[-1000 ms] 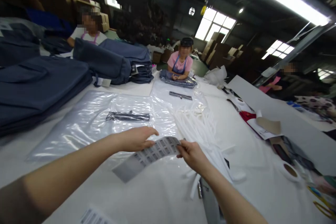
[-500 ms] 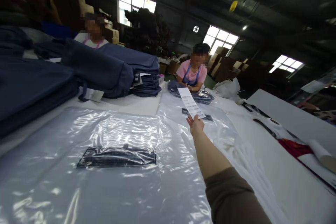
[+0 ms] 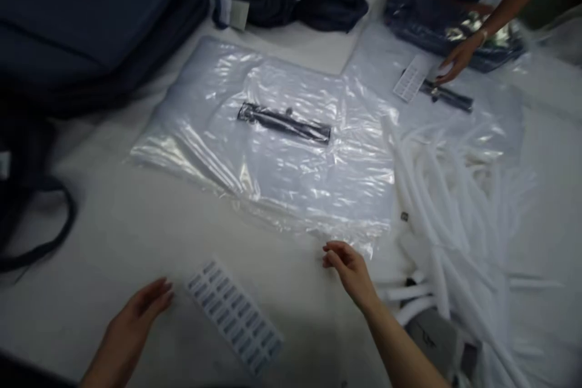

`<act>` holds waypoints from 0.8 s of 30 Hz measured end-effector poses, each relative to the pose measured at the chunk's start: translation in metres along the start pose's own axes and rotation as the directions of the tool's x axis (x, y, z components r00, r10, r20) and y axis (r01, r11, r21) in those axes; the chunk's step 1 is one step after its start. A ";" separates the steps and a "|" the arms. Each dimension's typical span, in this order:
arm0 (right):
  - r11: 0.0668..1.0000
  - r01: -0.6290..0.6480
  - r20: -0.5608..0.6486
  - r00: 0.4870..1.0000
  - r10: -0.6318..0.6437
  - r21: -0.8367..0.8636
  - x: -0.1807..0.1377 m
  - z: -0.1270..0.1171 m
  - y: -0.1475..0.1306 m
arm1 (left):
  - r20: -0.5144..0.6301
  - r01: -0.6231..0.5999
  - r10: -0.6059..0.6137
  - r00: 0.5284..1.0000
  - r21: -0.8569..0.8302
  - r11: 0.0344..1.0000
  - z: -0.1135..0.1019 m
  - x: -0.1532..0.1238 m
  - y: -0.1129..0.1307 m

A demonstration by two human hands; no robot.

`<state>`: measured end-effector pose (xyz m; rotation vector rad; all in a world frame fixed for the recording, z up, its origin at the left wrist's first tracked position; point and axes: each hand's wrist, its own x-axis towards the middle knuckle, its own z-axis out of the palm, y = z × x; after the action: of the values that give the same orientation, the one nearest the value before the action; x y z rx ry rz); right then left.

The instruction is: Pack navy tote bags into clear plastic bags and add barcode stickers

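Note:
A white sheet of printed labels [image 3: 236, 318] lies at a slant on the white table in front of me. To its left is my left hand [image 3: 134, 321], bent and loosely open with nothing in it. My right hand [image 3: 348, 273], fingers half curled and apparently holding nothing, hovers beside the near edge of a stack of clear plastic bags [image 3: 291, 182] with a dark printed strip [image 3: 286, 124]. Farther off, another label sheet [image 3: 410, 79] rests on a second stack of bags [image 3: 495, 121], next to a co-worker's hand [image 3: 457, 60].
Dark blue bags [image 3: 113, 24] are piled at the left and back, one with a strap [image 3: 50, 236] on the table. White tubular strips [image 3: 454, 218] are heaped at the right, over a grey box [image 3: 431, 339]. A plastic-wrapped dark bundle [image 3: 422, 18] lies by the co-worker.
My right hand has let go of the label sheet it held out and drawn back. That sheet appears by the co-worker's hand. My view has tipped down, and my left hand has come in.

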<state>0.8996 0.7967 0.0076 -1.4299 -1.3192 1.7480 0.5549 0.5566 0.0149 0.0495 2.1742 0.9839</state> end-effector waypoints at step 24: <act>0.990 -0.141 -0.040 0.989 0.141 0.016 -0.155 0.139 0.102 | 0.467 0.047 0.010 0.884 -0.109 0.993 0.097 -0.067 -0.045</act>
<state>0.8354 0.5762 -0.0230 -1.5774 -1.2089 1.8024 0.6767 0.5660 -0.0165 0.1908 1.6682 0.9710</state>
